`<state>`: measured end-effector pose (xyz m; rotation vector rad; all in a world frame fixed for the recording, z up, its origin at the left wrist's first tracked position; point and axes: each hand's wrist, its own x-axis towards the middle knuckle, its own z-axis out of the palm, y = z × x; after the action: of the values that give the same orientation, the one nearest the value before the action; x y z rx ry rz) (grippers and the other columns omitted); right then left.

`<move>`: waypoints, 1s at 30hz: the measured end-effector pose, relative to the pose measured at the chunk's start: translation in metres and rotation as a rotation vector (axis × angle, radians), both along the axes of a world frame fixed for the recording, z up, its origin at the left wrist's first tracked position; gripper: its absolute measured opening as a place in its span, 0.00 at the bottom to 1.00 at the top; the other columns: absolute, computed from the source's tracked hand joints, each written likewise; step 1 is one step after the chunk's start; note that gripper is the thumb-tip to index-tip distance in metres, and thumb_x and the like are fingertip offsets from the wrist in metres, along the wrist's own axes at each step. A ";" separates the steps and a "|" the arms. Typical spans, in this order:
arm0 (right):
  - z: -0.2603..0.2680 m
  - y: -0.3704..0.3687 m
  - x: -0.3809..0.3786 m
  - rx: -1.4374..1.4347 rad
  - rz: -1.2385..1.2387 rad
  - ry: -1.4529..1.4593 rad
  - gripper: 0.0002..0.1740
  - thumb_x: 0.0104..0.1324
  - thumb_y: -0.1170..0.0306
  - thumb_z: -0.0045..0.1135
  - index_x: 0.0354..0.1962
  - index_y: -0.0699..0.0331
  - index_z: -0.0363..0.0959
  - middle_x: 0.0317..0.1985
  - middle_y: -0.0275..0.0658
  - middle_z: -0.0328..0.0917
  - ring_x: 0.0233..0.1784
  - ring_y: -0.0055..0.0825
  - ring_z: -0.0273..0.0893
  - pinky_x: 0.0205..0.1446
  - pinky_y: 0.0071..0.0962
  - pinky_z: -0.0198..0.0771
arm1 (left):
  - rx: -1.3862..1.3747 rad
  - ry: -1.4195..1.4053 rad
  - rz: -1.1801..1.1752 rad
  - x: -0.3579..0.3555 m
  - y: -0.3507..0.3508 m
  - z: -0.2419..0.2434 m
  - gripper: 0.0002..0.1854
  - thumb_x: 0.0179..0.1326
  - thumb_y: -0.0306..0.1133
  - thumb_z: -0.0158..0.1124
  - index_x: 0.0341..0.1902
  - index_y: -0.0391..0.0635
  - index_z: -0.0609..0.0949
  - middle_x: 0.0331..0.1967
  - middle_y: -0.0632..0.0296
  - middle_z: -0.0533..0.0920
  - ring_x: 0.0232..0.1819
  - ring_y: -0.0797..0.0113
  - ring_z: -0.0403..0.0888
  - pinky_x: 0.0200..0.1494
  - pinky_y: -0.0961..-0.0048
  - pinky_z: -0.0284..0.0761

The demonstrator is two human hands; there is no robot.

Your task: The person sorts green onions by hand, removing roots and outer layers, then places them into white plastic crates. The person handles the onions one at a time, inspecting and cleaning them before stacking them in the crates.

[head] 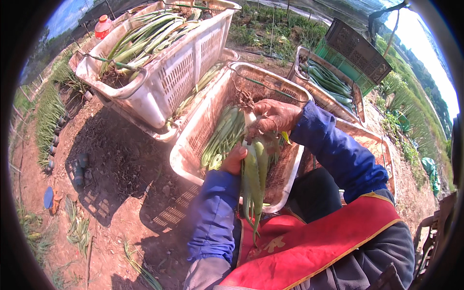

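Observation:
An aloe plant (256, 170) hangs roots up between my hands, its thick green leaves pointing down towards my lap. My left hand (233, 160) is wrapped around the leaves just below the pale base. Higher up, my right hand (277, 114) grips the pale stem under the brown, soil-covered roots (245, 99), with dry brown scraps by its fingers. Directly beneath is a dirty white plastic crate (198, 159), and more green aloe plants (224, 136) lie along its left side. The held plant and my forearms hide part of the crate.
At upper left, a white crate (181, 78) heaped with rooted aloe plants (148, 36) rests on another crate. A plastic bottle (103, 27) stands behind it. Another crate (357, 105) holds green leaves at upper right, beside a dark crate (353, 49). Loose leaves (78, 226) lie on the soil.

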<state>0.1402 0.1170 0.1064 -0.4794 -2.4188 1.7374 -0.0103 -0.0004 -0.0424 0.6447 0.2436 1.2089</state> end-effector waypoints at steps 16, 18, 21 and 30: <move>-0.011 0.013 -0.010 -0.024 -0.427 0.269 0.06 0.67 0.72 0.53 0.36 0.67 0.76 0.31 0.28 0.77 0.35 0.12 0.73 0.40 0.20 0.70 | 0.043 -0.038 0.184 -0.001 -0.008 0.037 0.41 0.57 0.45 0.70 0.70 0.42 0.63 0.56 0.50 0.77 0.56 0.53 0.79 0.54 0.55 0.81; -0.010 0.014 -0.020 -0.075 -0.393 0.361 0.06 0.68 0.72 0.54 0.35 0.67 0.76 0.29 0.29 0.77 0.34 0.12 0.73 0.39 0.20 0.71 | -0.060 -0.214 0.135 0.008 -0.011 0.034 0.39 0.58 0.43 0.68 0.70 0.40 0.63 0.56 0.49 0.76 0.56 0.48 0.79 0.54 0.54 0.81; -0.011 0.015 -0.032 -0.001 -0.507 0.315 0.08 0.65 0.71 0.57 0.34 0.68 0.78 0.26 0.31 0.78 0.30 0.16 0.74 0.35 0.22 0.72 | -0.073 -0.122 0.081 -0.003 -0.005 0.031 0.35 0.59 0.38 0.67 0.67 0.40 0.66 0.53 0.52 0.79 0.54 0.52 0.80 0.52 0.54 0.82; 0.011 0.020 -0.049 0.340 -0.713 0.229 0.10 0.56 0.69 0.60 0.31 0.70 0.79 0.23 0.43 0.80 0.24 0.26 0.79 0.30 0.32 0.74 | 0.168 0.766 0.896 0.002 0.016 0.023 0.32 0.55 0.29 0.70 0.63 0.37 0.69 0.45 0.55 0.82 0.45 0.66 0.81 0.50 0.67 0.77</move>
<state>0.0915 0.1370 0.1171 -0.8926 -1.9652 1.0020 -0.0081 0.0151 -0.0190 1.1997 1.1764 1.7906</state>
